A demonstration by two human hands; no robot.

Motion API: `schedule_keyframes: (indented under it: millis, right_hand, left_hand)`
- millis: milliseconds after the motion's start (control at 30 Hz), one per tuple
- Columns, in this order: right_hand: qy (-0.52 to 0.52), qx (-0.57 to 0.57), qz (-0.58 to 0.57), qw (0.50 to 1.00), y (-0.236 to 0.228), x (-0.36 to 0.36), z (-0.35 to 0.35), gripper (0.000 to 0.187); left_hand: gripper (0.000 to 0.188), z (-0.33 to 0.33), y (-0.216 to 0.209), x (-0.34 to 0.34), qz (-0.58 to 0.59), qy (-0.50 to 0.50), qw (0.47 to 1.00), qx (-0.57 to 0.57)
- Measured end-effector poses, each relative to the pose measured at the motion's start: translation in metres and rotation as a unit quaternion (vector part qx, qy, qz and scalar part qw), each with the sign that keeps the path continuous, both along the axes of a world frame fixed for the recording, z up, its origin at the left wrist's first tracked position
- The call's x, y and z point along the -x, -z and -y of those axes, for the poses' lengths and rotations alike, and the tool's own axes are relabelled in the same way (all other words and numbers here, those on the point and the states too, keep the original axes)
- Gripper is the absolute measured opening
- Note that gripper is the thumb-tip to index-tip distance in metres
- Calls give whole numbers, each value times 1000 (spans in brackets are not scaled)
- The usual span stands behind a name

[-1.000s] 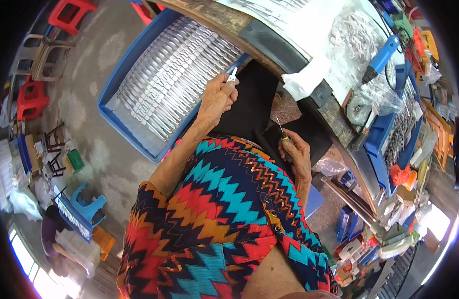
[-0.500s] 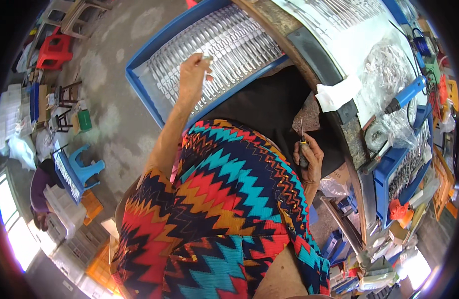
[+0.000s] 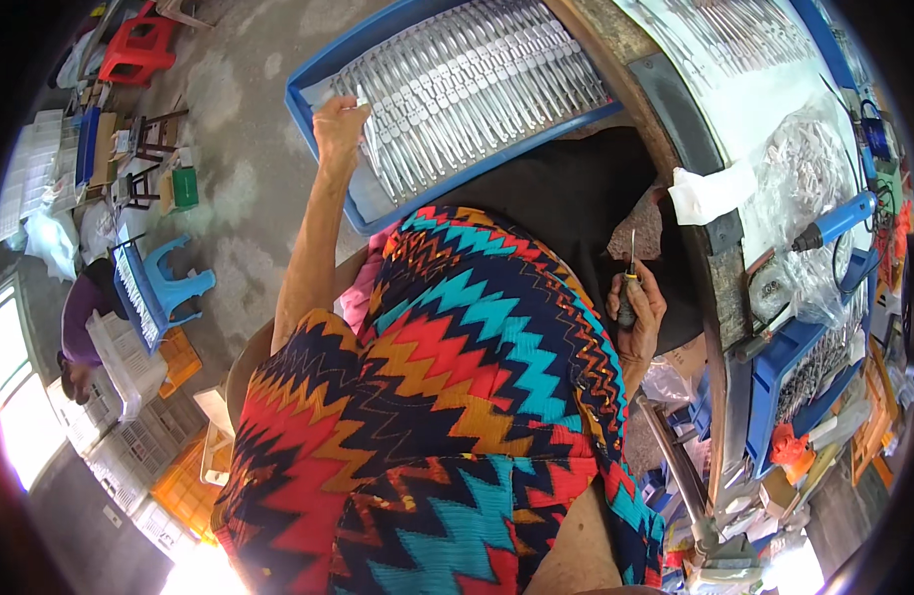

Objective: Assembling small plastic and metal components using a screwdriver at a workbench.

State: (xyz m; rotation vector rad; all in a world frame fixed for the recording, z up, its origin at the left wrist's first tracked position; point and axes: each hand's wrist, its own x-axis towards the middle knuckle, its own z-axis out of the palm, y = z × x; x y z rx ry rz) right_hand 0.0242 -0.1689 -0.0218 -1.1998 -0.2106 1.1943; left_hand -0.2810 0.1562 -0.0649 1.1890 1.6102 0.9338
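My left hand [image 3: 340, 125]: fingers pinching one silver metal piece [image 3: 369, 149] at the left end of the blue tray [image 3: 350, 45]. My right hand [image 3: 639, 309]: fingers wrapped round a thin-shafted tool [image 3: 630, 278] near the tabletop [image 3: 620, 36].

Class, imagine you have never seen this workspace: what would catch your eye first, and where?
The boldest thing is the zigzag-patterned garment, filling the lower middle in turquoise, red, orange and navy. Above it, a blue tray holds slender silvery pieces in close rows, with the left hand at its left end. Right of centre, the right hand grips a screwdriver-like tool.
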Motion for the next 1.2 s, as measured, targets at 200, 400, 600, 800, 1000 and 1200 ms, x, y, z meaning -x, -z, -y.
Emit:
schedule_keyframes:
  millis: [200, 400, 600, 800, 1000, 1200]
  right_hand:
    - [4, -1, 8, 1000, -1, 1, 0, 33]
    - [7, -8, 1, 1000, 2, 1, 1, 33]
    - [8, 13, 13, 1000, 0, 3, -2, 32]
    - [17, 25, 29, 999, 0, 5, -1, 33]
    - [11, 31, 44, 998, -3, 6, -2, 33]
    - [15, 50, 51, 997, -4, 9, -3, 34]
  left_hand:
    - [19, -7, -10, 6, 6, -11, 1000, -7]
    - [23, -23, -10, 24, -125, 21, 992, -3]
    - [32, -17, 7, 37, -268, 91, 959, 15]
    - [36, 1, -9, 19, -310, 136, 940, 53]
    - [38, 15, -15, 10, -348, 163, 922, 54]
    - [36, 21, -4, 15, -337, 181, 923, 34]
